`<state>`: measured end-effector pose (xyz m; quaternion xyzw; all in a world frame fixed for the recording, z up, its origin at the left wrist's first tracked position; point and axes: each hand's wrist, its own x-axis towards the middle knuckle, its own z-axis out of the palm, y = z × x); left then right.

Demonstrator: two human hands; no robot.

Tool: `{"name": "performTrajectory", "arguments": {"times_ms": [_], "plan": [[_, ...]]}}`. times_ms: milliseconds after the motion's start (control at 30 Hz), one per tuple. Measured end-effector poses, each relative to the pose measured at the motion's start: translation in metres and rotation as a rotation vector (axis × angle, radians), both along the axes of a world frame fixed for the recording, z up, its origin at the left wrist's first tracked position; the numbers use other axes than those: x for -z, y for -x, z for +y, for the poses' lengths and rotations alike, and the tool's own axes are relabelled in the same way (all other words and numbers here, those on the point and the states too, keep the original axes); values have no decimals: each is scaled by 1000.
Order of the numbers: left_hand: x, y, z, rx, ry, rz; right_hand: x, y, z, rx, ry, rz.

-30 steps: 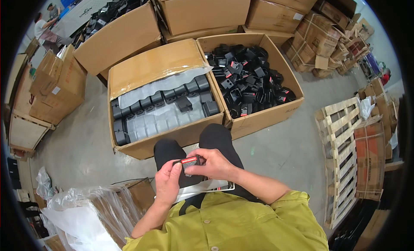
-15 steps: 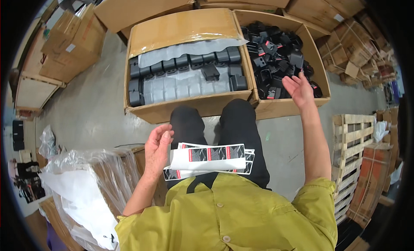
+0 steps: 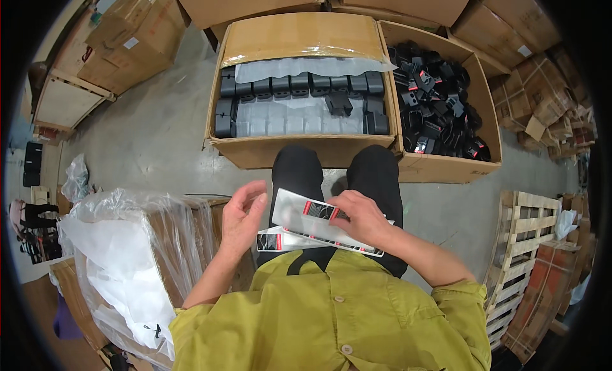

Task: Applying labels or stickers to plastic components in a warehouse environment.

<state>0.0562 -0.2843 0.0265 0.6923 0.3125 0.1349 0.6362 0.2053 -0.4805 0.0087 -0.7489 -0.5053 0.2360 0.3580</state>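
Note:
Across my thighs lie several overlapping white sheets of labels (image 3: 290,213), printed in black and red. My right hand (image 3: 362,216) is over the top sheet, its thumb and fingers pinched on a label (image 3: 319,209) near the sheet's upper edge. How far that label is off its backing is hidden by the fingers. My left hand (image 3: 242,219) is raised beside the sheets' left end, its fingers loosely curved and apart from the thumb, holding nothing.
Before my knees stands a carton (image 3: 299,145) with rows of black plastic housings (image 3: 280,85), one lying loose on top (image 3: 339,104). Right of it, another carton (image 3: 449,169) holds jumbled black parts (image 3: 440,109). A plastic-wrapped box (image 3: 121,256) is at left, a wooden pallet (image 3: 524,237) at right.
My right hand has come back from over the right carton to the label sheets on my lap. The top sheet now lies tilted. My left hand stays beside the sheets.

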Motion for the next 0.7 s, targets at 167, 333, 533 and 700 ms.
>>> {"name": "performTrajectory", "arguments": {"times_ms": [167, 333, 533, 700], "plan": [[-5, 7, -4, 99, -139, -22, -1, -10, -5, -8, -203, -28], [-17, -1, -16, 166, 497, 86, -22, -16, -1, 197, -12, 812], [-2, -21, -44, 207, 372, 139, -29, -9, 8, 247, -122, 166], [-17, -15, -57, 304, 407, 187, -38, 11, 6, 11, -258, 87]]}}
